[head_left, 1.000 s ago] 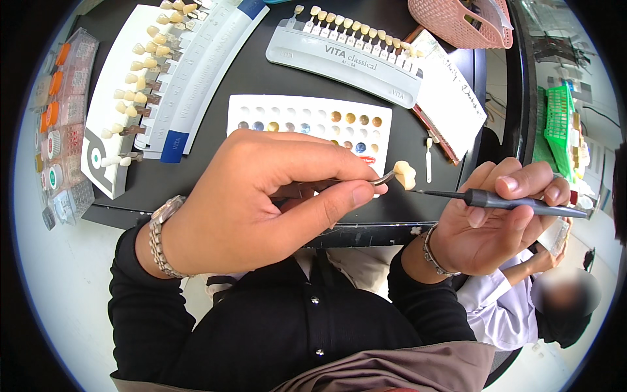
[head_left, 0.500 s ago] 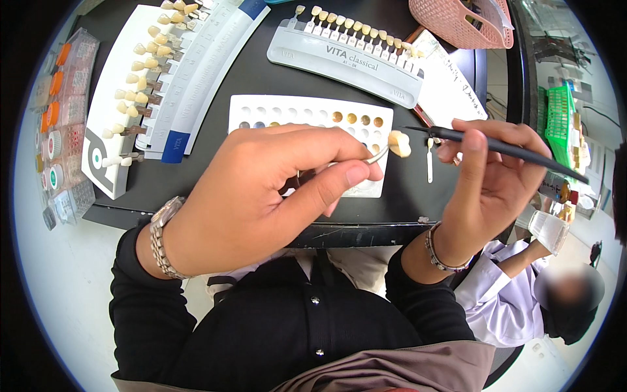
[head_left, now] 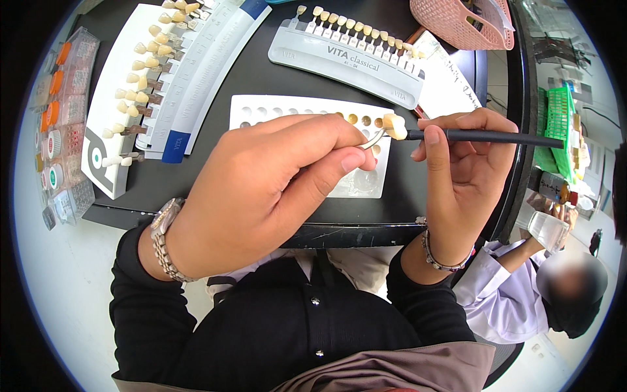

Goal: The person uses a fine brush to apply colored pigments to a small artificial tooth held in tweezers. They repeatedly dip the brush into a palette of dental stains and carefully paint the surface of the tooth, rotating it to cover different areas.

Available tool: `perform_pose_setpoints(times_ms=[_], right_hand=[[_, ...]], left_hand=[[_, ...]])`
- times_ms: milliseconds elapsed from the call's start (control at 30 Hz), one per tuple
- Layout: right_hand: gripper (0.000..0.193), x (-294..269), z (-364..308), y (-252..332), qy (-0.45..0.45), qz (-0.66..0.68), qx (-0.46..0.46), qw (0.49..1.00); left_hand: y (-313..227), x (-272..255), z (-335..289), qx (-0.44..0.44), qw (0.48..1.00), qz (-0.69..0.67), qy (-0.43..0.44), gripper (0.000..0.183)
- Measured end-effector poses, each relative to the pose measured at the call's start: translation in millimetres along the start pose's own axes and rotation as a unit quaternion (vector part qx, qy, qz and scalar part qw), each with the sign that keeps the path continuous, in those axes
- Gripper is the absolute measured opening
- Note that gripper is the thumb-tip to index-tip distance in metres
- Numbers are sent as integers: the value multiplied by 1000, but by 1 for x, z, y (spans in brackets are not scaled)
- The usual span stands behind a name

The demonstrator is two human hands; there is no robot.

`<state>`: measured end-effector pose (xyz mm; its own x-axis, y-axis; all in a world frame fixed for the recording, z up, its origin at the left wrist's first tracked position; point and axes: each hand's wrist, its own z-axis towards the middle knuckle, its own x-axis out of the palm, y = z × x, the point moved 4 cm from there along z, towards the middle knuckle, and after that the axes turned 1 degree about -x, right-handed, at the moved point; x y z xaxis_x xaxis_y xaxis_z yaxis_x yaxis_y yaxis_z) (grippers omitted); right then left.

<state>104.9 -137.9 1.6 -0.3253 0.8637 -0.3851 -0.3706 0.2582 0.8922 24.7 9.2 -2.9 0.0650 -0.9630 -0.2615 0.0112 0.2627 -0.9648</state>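
My left hand [head_left: 268, 176] is closed on a thin curved metal instrument, apparently tweezers [head_left: 374, 139]. At its tip sits a small cream-coloured dental crown [head_left: 394, 127], held over the right side of a white mixing palette [head_left: 251, 103]. My right hand [head_left: 460, 157] pinches a slim black-handled brush [head_left: 509, 136], its handle almost level. The brush's front end meets the crown's right side; its bristles are hidden, so contact cannot be made out. Brown and yellow stains fill some of the palette's round wells, and my left hand covers many others.
A grey shade guide [head_left: 343, 62] with tooth tabs stands behind the palette. Another long shade guide [head_left: 189, 98] lies at left. Farther right are a written card [head_left: 450, 75], a pink basket [head_left: 457, 23] and a green basket [head_left: 558, 121]. A person in a light coat [head_left: 503, 300] sits at right.
My right hand has shifted left, and the brush has swung level with its front end now at the crown. The crown has risen slightly and turned in the left hand's tweezers.
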Motion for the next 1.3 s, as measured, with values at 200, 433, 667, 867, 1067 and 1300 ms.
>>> perform_pose_setpoints(times_ms=[200,433,667,867,1067,1300], right_hand=[[27,3,-1,-1,13,-16,-7,1000],[22,-6,0,11,-59,65,-51,995],[21,-26,2,12,-105,374,-113,915],[17,-19,1,24,-11,329,-154,932],[19,-13,2,23,-2,289,-195,937],[18,-14,1,23,0,264,-205,942]], left_hand=[[-1,-3,0,-2,999,29,16,14],[-2,-4,2,-3,999,27,22,13],[0,-2,1,-15,998,4,69,14],[0,-1,3,-20,995,2,102,15],[0,0,1,-24,994,-9,102,15],[-1,-1,2,-12,994,4,105,14]])
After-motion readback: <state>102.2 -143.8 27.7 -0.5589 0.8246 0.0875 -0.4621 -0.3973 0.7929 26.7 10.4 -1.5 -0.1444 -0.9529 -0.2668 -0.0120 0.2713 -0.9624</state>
